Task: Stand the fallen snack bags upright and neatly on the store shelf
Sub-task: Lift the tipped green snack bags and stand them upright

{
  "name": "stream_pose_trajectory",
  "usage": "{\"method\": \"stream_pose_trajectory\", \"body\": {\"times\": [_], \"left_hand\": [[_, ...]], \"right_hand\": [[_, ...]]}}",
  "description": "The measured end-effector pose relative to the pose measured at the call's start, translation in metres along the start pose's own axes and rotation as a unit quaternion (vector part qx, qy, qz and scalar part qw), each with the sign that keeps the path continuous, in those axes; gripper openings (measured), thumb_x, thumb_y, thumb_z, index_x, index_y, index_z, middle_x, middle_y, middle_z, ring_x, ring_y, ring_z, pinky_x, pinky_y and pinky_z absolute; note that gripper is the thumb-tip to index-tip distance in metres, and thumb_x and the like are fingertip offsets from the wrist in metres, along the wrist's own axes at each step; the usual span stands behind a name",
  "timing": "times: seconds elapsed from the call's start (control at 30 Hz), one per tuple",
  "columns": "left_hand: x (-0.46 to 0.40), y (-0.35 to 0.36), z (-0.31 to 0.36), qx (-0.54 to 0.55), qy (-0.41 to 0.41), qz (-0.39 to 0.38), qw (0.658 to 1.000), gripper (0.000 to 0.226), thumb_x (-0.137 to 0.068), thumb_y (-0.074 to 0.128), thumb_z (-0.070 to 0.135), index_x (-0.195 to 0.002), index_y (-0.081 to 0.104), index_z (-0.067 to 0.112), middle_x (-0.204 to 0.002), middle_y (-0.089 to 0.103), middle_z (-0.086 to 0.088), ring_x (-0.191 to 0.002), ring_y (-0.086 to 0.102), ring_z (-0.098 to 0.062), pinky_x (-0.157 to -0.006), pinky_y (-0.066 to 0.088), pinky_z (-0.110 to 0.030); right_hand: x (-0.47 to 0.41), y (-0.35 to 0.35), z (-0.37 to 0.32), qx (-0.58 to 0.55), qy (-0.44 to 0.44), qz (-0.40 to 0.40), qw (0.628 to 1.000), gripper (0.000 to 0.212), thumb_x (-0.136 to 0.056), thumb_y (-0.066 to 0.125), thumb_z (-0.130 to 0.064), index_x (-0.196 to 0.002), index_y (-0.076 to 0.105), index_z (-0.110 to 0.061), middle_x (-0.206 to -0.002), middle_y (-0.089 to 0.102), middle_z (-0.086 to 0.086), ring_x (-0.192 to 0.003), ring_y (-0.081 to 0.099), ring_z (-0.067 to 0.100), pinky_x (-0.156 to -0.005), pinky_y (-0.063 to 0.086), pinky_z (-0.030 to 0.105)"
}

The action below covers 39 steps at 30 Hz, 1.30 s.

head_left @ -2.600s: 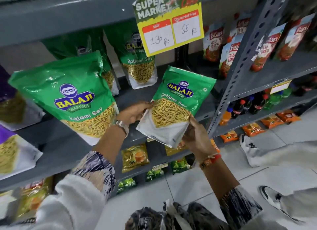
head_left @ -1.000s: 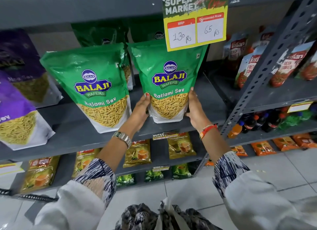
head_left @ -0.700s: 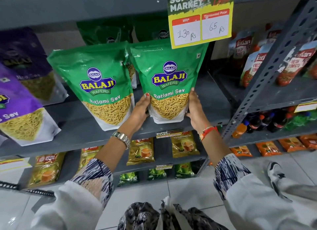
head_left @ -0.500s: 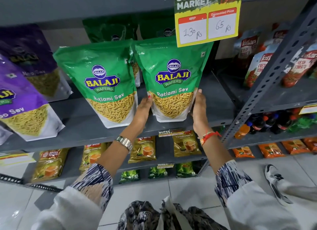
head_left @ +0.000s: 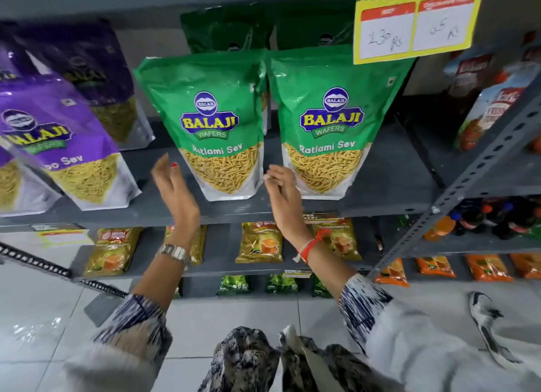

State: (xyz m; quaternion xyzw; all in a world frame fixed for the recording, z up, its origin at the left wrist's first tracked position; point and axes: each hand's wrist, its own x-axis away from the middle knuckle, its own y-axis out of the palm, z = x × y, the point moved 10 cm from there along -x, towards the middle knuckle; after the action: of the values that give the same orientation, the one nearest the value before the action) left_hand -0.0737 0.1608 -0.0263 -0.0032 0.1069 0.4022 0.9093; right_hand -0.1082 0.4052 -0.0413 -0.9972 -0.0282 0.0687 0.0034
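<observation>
Left hand point(head_left: 175, 192) spread, raised beside the left green bag point(head_left: 213, 125); right hand point(head_left: 285, 195) loosely curled, empty, between both upright bags on the shelf point(head_left: 389, 183).

"Balaji Wafers Ratlami Sev" on green bags point(head_left: 330, 122)
</observation>
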Motion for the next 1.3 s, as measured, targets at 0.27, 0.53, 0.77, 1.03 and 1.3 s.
{"method": "stream_pose_trajectory", "body": {"times": [0.27,0.53,0.77,1.03,1.3], "left_hand": [[-0.017,0.040,-0.042,0.017,-0.158,-0.146,0.976,0.080,-0.076,0.039,0.069,-0.141,0.033,0.024,-0.148,0.040,-0.003,-0.136,0.040,-0.020,-0.112,0.033,-0.035],[-0.007,0.048,-0.017,0.043,-0.124,-0.174,0.976,0.059,-0.079,0.042,0.054,-0.131,0.035,0.027,-0.144,0.042,-0.009,-0.131,0.043,-0.023,-0.111,0.036,-0.044],[-0.007,0.052,-0.015,0.055,-0.100,-0.171,0.979,0.018,-0.098,0.033,0.024,-0.101,0.046,0.037,-0.112,0.055,0.007,-0.105,0.055,-0.010,-0.109,0.038,-0.049],[0.004,0.044,-0.020,0.031,-0.129,-0.193,0.972,0.058,-0.091,0.036,0.048,-0.142,0.024,0.023,-0.148,0.039,-0.006,-0.133,0.043,-0.021,-0.110,0.035,-0.053],[0.004,0.008,-0.032,0.010,-0.134,-0.109,0.985,0.050,-0.096,0.033,0.040,-0.143,0.024,0.025,-0.154,0.027,-0.006,-0.140,0.030,-0.021,-0.115,0.026,-0.048]], "right_hand": [[-0.029,0.034,0.001,0.021,0.113,-0.060,0.992,0.067,-0.095,0.038,-0.043,-0.148,0.013,-0.011,-0.155,0.028,0.013,-0.143,0.024,0.026,-0.114,0.019,0.036],[-0.030,0.037,0.004,0.013,0.123,-0.076,0.989,0.063,-0.094,0.038,-0.048,-0.143,0.026,-0.010,-0.149,0.037,0.014,-0.138,0.034,0.028,-0.109,0.026,0.034],[-0.028,0.039,0.011,0.014,0.130,-0.062,0.990,0.080,-0.081,0.041,-0.061,-0.142,0.026,-0.012,-0.149,0.038,0.013,-0.137,0.036,0.026,-0.116,0.026,0.043],[-0.029,0.040,0.017,0.018,0.129,-0.056,0.990,0.094,-0.071,0.040,-0.072,-0.141,0.029,-0.011,-0.148,0.039,0.016,-0.136,0.037,0.029,-0.115,0.028,0.050],[0.007,0.023,0.014,0.009,0.069,0.063,0.996,0.052,-0.084,0.049,-0.043,-0.128,0.043,-0.015,-0.130,0.049,0.011,-0.123,0.047,0.026,-0.106,0.038,0.049]]}}
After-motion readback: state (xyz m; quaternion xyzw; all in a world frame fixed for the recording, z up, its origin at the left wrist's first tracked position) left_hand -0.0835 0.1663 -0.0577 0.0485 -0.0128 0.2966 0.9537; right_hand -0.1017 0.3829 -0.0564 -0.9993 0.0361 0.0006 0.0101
